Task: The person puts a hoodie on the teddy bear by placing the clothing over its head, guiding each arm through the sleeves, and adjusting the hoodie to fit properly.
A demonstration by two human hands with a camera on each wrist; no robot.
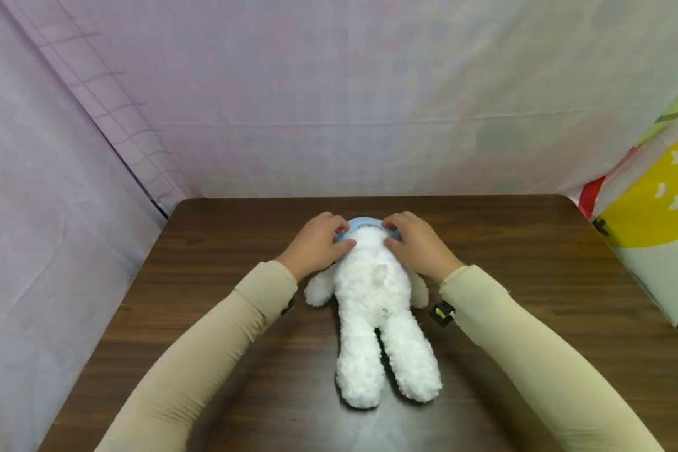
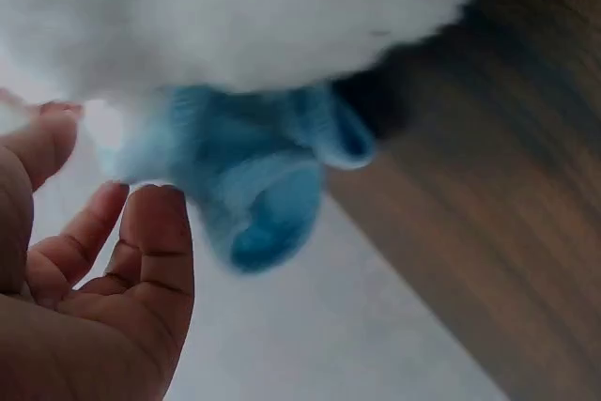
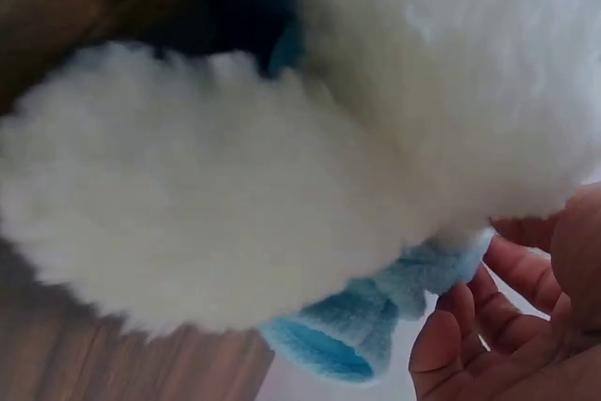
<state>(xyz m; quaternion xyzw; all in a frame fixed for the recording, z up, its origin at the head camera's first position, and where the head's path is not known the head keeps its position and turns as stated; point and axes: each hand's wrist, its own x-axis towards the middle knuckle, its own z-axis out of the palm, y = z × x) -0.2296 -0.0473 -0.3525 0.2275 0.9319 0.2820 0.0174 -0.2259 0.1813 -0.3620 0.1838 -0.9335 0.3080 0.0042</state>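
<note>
A white fluffy plush toy (image 1: 373, 282) lies on the table, its legs toward me and a small tag on its body. Round its far end runs a soft blue cloth piece (image 1: 365, 221), whose open, flared folds hang beside the fur in both wrist views. My left hand (image 1: 320, 243) pinches the left edge of this blue cloth, thumb against the white fur. Opposite it, my right hand (image 1: 417, 243) pinches the right edge between thumb and curled fingers. In the right wrist view a plush arm (image 3: 188, 194) covers part of the cloth.
Beneath the toy is a dark brown wooden table (image 1: 220, 251) with rounded far corners. A pale curtain (image 1: 339, 125) hangs just behind its far edge, with a white sheet (image 1: 51, 251) on the left. At the right hangs a patterned cloth (image 1: 650, 207) with a yellow shape.
</note>
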